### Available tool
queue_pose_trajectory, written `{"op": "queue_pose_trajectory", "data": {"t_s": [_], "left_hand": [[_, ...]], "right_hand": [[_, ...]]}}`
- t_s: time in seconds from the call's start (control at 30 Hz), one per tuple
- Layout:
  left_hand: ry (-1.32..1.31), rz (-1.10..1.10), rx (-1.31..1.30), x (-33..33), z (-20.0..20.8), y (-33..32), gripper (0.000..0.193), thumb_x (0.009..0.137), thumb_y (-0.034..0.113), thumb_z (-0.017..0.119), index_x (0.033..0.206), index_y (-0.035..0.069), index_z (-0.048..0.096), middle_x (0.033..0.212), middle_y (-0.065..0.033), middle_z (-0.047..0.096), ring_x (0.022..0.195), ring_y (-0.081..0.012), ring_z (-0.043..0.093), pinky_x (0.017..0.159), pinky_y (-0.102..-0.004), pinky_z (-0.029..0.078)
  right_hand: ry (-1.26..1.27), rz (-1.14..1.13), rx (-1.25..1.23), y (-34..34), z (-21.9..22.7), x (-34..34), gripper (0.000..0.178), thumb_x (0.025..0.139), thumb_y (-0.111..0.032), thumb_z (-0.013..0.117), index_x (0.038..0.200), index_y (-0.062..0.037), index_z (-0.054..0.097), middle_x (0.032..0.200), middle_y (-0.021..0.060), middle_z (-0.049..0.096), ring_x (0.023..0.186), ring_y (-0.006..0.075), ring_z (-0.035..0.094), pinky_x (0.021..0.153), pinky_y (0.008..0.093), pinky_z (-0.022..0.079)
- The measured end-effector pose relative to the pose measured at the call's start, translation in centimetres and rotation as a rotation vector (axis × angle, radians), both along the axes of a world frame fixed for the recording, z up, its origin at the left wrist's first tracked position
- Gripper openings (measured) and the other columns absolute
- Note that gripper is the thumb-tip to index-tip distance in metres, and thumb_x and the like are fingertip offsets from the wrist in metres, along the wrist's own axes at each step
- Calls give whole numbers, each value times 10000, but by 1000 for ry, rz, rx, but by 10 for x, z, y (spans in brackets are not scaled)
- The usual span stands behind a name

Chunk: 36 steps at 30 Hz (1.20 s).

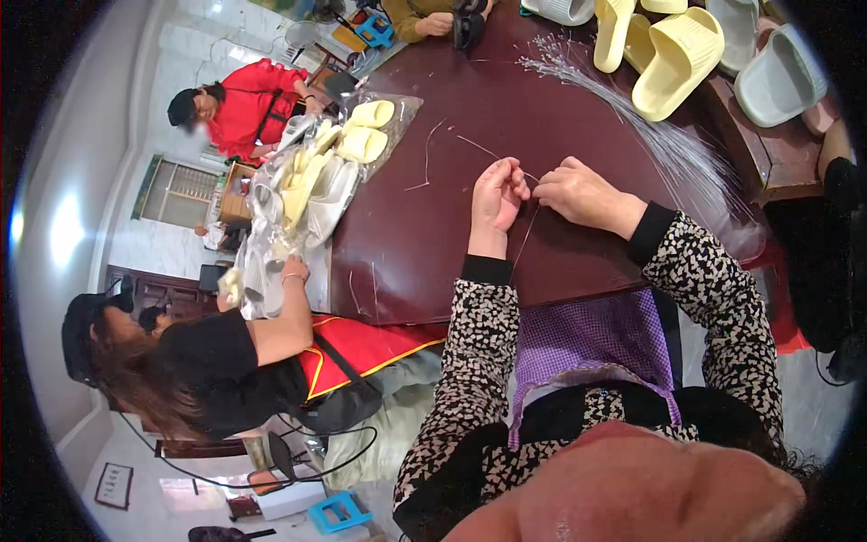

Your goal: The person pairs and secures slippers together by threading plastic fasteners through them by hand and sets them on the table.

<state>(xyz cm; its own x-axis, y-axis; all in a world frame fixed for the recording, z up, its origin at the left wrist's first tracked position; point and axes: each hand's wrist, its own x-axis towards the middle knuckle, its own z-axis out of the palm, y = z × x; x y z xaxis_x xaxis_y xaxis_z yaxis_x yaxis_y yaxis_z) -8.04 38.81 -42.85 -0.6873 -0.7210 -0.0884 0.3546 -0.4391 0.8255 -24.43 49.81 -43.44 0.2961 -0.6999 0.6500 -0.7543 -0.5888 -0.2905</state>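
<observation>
Both my hands are close together over the dark red table point(406, 235), fingertips closed on a thin, pale strand point(526, 233) that looks like plastic. My left hand point(498, 196) pinches it with the fingers turned up. Just to its right, my right hand point(582, 191) grips the strand, knuckles up. One end sticks out up and left past my left hand; another length hangs down between my wrists. Beyond my right hand lies a spread bundle of similar strands point(664, 135), with small knobs at the far end. A loose strand point(428, 158) rests left of my hands.
Yellow slippers point(679, 68) and grey slippers point(781, 79) are piled at the far right. On the left, more slippers lie in clear bags point(316, 176). A co-worker in black point(208, 361) and another in red point(253, 104) handle them. Across the table, someone's hands hold a dark object point(469, 29).
</observation>
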Motion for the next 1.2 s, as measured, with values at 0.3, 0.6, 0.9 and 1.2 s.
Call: {"op": "queue_pose_trajectory", "data": {"t_s": [0.3, 0.6, 0.9, 1.2], "left_hand": [[28, -26, 81, 1, 6, 5, 170, 957, 175, 479, 943, 26, 561, 700, -53, 503, 588, -170, 468, 555, -318, 427], [-23, -22, 182, 11, 14, 0, 176, 956, 155, 470, 967, 3, 558, 694, -51, 508, 585, -168, 479, 547, -309, 429], [-55, 62, 255, 20, 17, -7, 170, 936, 141, 498, 957, -12, 569, 684, -47, 539, 544, -149, 501, 515, -282, 441], [-4, 17, 334, 8, 24, 0, 152, 936, 133, 498, 909, 3, 572, 662, -35, 531, 534, -134, 498, 485, -273, 431]], "right_hand": [[-51, 3, 69, 6, 11, 1, 78, 777, -115, 625, 850, -91, 637, 770, 22, 593, 757, 195, 572, 747, 322, 392], [-102, 75, 46, -4, 18, 21, 136, 765, -91, 638, 898, -63, 647, 830, 44, 629, 770, 209, 583, 756, 330, 406], [-157, 118, 103, -2, 38, 36, 198, 732, -36, 671, 927, -44, 640, 932, 86, 636, 844, 263, 581, 808, 375, 427], [-98, 109, 191, 3, 48, 37, 257, 740, 2, 649, 994, -26, 624, 956, 105, 618, 852, 271, 561, 839, 398, 422]]}}
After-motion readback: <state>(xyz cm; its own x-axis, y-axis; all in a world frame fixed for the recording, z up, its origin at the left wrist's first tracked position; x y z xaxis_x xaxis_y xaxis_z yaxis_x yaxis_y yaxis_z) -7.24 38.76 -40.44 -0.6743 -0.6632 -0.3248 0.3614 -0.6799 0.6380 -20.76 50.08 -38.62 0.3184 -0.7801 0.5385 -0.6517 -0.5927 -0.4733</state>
